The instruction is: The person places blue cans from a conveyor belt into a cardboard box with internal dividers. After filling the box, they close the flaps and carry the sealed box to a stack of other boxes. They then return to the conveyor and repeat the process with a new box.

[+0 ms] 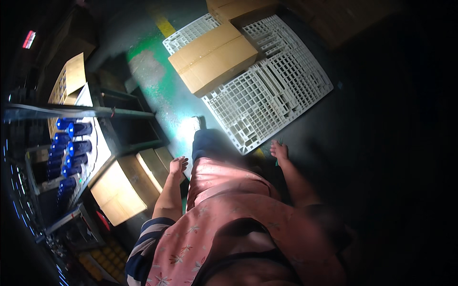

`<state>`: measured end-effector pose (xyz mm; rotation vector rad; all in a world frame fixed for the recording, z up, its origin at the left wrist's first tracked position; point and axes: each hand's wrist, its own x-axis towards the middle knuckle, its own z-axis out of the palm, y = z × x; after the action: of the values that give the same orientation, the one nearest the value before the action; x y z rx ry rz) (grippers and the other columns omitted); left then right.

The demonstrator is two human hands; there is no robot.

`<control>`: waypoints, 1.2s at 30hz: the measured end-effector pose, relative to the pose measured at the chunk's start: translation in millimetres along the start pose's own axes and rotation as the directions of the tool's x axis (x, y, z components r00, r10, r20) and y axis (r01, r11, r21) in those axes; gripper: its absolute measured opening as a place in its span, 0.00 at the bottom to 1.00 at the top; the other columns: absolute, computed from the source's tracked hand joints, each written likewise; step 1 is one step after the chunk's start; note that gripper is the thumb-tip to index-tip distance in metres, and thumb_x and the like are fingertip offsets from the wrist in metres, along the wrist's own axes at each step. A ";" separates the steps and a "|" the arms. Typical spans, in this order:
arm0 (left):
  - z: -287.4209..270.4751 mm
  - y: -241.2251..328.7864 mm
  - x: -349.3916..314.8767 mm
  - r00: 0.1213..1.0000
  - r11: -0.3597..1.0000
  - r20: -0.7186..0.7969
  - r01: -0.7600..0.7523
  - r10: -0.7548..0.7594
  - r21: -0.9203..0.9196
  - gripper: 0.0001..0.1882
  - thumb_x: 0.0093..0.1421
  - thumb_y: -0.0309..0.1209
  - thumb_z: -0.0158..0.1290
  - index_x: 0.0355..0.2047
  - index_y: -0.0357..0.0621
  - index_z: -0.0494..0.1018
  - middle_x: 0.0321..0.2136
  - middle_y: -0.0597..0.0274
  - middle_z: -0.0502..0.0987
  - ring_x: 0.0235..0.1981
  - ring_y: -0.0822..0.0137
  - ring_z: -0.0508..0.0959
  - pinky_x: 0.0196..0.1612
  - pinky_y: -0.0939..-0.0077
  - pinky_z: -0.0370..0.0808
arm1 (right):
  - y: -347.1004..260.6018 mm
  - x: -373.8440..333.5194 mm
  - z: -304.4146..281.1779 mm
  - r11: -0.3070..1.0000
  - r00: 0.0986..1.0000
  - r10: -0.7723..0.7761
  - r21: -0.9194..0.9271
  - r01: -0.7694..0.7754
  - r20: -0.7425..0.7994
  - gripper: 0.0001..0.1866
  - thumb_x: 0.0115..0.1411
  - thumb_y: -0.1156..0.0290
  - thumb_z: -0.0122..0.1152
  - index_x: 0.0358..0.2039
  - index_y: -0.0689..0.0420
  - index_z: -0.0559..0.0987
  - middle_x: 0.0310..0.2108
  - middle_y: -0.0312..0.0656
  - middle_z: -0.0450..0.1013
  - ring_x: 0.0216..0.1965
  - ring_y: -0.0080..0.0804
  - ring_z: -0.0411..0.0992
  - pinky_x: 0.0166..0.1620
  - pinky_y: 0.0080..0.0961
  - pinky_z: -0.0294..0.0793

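My left hand [178, 165] hangs at my left side, beside the open cardboard box next to the bench. Its fingers are loosely bent and slightly apart, and nothing shows in them. My right hand [279, 150] hangs on the other side, close to the near corner of a white plastic pallet [248, 112]. Those fingers are curled around a thin green strip [276, 163], whose ends stick out on both sides of the hand. A closed cardboard box [213, 57] lies on the pallet, touching neither hand.
Blue stemmed glasses [78, 148] stand in rows on a lit bench to the left. An open divided carton [71, 78] is behind them. Below sits an open cardboard box [117, 193]. More cartons [243, 7] are at the far side. The green-and-grey floor [150, 71] carries a yellow line.
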<state>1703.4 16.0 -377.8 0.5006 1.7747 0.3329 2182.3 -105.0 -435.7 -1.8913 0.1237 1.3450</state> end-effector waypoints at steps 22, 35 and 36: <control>-8.9 522.3 614.8 0.990 0.973 0.137 -0.010 -0.022 0.231 0.22 0.63 0.39 0.49 0.54 0.42 0.69 0.46 0.61 0.79 0.43 0.65 0.78 0.46 0.69 0.73 | -383.8 509.8 536.5 0.686 0.760 -0.650 -0.419 0.594 0.012 0.19 0.64 0.60 0.55 0.51 0.57 0.76 0.43 0.50 0.77 0.49 0.47 0.74 0.51 0.35 0.71; 193.8 489.2 981.1 0.992 0.946 0.067 -0.077 0.103 -0.315 0.19 0.67 0.42 0.46 0.45 0.39 0.73 0.39 0.58 0.78 0.40 0.63 0.78 0.45 0.70 0.74 | -478.2 921.8 664.4 0.313 0.618 -0.786 -0.866 0.390 -0.006 0.26 0.68 0.53 0.41 0.54 0.59 0.72 0.50 0.57 0.71 0.51 0.56 0.69 0.53 0.44 0.69; 209.4 495.0 997.9 0.994 0.940 0.063 -0.065 0.091 -0.334 0.19 0.67 0.42 0.46 0.45 0.39 0.73 0.39 0.58 0.78 0.40 0.63 0.78 0.45 0.70 0.74 | -480.6 932.5 670.3 0.368 0.580 -0.813 -0.819 0.441 -0.053 0.27 0.68 0.51 0.38 0.53 0.58 0.73 0.47 0.57 0.72 0.48 0.58 0.70 0.51 0.46 0.70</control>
<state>1779.0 934.2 -1038.0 0.3376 1.5842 0.6472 2316.7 979.8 -1031.7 -2.4802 -1.0435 0.3060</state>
